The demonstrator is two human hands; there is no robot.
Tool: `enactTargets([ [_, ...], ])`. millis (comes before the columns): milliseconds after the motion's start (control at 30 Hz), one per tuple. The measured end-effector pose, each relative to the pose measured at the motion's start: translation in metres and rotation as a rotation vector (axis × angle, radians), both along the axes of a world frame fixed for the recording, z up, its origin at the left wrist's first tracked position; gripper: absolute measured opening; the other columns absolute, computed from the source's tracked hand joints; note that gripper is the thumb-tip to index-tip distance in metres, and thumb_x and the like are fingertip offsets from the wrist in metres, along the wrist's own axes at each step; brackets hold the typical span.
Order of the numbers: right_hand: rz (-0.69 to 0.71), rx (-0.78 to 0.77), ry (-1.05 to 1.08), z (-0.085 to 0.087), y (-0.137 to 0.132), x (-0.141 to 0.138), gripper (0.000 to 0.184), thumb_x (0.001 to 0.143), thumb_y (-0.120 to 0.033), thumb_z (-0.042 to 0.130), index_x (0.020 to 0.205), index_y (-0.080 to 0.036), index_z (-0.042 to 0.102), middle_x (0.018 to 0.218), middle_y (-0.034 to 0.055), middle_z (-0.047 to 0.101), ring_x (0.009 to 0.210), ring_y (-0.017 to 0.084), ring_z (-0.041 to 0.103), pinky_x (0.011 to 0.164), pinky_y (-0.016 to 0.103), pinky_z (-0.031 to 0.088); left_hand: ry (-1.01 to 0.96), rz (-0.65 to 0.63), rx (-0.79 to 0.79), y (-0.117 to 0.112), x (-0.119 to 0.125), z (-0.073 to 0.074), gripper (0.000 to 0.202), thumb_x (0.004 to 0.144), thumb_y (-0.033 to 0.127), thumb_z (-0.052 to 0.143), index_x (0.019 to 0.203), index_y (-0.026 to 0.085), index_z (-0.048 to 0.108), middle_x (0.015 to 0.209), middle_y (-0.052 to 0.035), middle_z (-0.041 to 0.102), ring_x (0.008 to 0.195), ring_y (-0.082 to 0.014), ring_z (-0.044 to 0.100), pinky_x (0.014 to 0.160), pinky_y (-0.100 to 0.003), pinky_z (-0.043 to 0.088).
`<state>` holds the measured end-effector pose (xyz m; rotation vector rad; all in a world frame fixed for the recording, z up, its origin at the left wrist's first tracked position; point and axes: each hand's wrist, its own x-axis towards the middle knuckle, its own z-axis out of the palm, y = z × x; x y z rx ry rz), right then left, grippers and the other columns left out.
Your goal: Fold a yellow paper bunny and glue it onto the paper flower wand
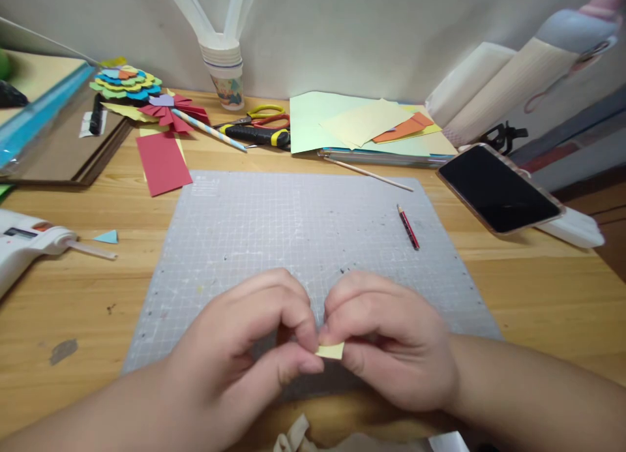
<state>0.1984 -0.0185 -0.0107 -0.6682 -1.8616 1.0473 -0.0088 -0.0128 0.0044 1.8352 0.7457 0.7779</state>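
On the desk [88, 269], beneath the left hand [259, 334] and right hand [391, 341], lies the mat [274, 230]; the print [203, 185] in its far corner, beyond the left hand, is too small to read. The phone [499, 188], beyond the right hand, is dark-screened. Beyond the left hand, the cups [228, 90] are colourfully printed, too blurred to read. Both hands pinch the yellow paper [331, 351] between them.

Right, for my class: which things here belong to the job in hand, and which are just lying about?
Likely in the job: small pale yellow paper piece, held by left hand and right hand; grey gridded rectangular mat beneath.

Apparently lying about: short red-and-black pencil; red rectangular paper; small blue paper triangle; black-screened phone.
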Motion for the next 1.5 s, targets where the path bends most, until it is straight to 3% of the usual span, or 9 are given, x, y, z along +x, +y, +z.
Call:
enactTargets([
  [167,-0.02,-0.242,0.098,0.0,0.001,-0.007,0.008,0.085,-0.016,0.066,0.078,-0.02,0.065,0.07,-0.0003,0.061,0.066,0.011,0.056,0.062,0.025,0.047,-0.072,0.073,-0.342,0.003,0.005,-0.003,0.013,0.084,0.024,0.068,0.073,0.022,0.062,0.074,0.0029,0.06,0.069,-0.0106,0.054,0.061,-0.021,0.041],
  [300,0.007,-0.626,0.188,-0.002,0.001,-0.011,0.011,0.084,-0.022,0.069,0.077,-0.018,0.062,0.073,-0.0012,0.059,0.062,0.009,0.055,0.057,0.024,0.045,-0.198,0.066,-0.708,0.007,0.009,-0.006,0.015,0.082,0.028,0.07,0.071,0.02,0.062,0.068,0.0036,0.058,0.063,-0.0099,0.05,0.059,-0.021,0.039],
  [400,0.038,-0.861,0.238,-0.003,0.003,-0.012,0.02,0.083,-0.03,0.072,0.077,-0.017,0.059,0.07,-0.0025,0.058,0.058,0.008,0.055,0.054,0.021,0.043,-0.265,0.055,-0.879,0.009,0.011,-0.01,0.019,0.08,0.033,0.072,0.071,0.019,0.061,0.061,0.0055,0.054,0.058,-0.0087,0.046,0.057,-0.021,0.036],
  [700,-0.002,-0.99,0.191,-0.002,0.003,-0.011,0.035,0.075,-0.043,0.079,0.072,-0.017,0.057,0.061,-0.0038,0.056,0.054,0.008,0.052,0.052,0.021,0.041,-0.268,-0.003,-0.976,0.011,0.01,-0.014,0.027,0.08,0.039,0.073,0.072,0.017,0.058,0.059,0.0056,0.051,0.058,-0.0087,0.039,0.055,-0.021,0.029],
  [867,-0.027,-1.038,0.179,-0.003,0.003,-0.013,0.034,0.071,-0.04,0.081,0.071,-0.017,0.057,0.059,-0.0048,0.056,0.051,0.007,0.052,0.05,0.02,0.04,-0.322,-0.043,-0.992,0.009,0.013,-0.013,0.029,0.081,0.04,0.071,0.072,0.018,0.055,0.062,0.0049,0.049,0.06,-0.0094,0.04,0.058,-0.022,0.03],
  [1100,-0.035,-0.927,0.177,-0.007,0.005,-0.013,0.026,0.077,-0.034,0.076,0.073,-0.017,0.057,0.064,-0.0036,0.056,0.055,0.008,0.053,0.052,0.021,0.042,-0.22,0.141,-0.869,0.01,0.012,-0.017,0.023,0.079,0.039,0.07,0.075,0.018,0.061,0.059,0.0064,0.048,0.055,-0.0081,0.037,0.052,-0.021,0.029],
  [1300,-0.176,-0.595,0.188,-0.008,-0.001,-0.015,0.011,0.083,-0.019,0.067,0.074,-0.019,0.061,0.07,-0.0025,0.058,0.059,0.009,0.052,0.054,0.023,0.043,-0.035,0.415,-0.303,0.006,0.013,-0.015,0.009,0.08,0.027,0.067,0.074,0.022,0.065,0.069,0.0036,0.061,0.063,-0.0103,0.054,0.057,-0.022,0.042],
  [1400,-0.24,-0.487,0.168,-0.007,-0.002,-0.016,0.011,0.083,-0.016,0.066,0.073,-0.019,0.062,0.066,-0.0029,0.059,0.062,0.009,0.054,0.057,0.023,0.044,0.067,0.425,-0.018,0.001,0.013,-0.014,0.007,0.083,0.022,0.065,0.077,0.024,0.068,0.07,0.004,0.064,0.064,-0.01,0.057,0.059,-0.022,0.045],
  [1500,-0.24,-0.433,0.142,-0.007,-0.003,-0.016,0.01,0.083,-0.015,0.065,0.075,-0.019,0.064,0.069,-0.0019,0.062,0.063,0.011,0.056,0.057,0.024,0.045,0.116,0.425,0.127,-0.001,0.013,-0.012,0.008,0.083,0.018,0.065,0.078,0.023,0.069,0.071,0.0041,0.066,0.064,-0.0092,0.059,0.058,-0.021,0.047],
])
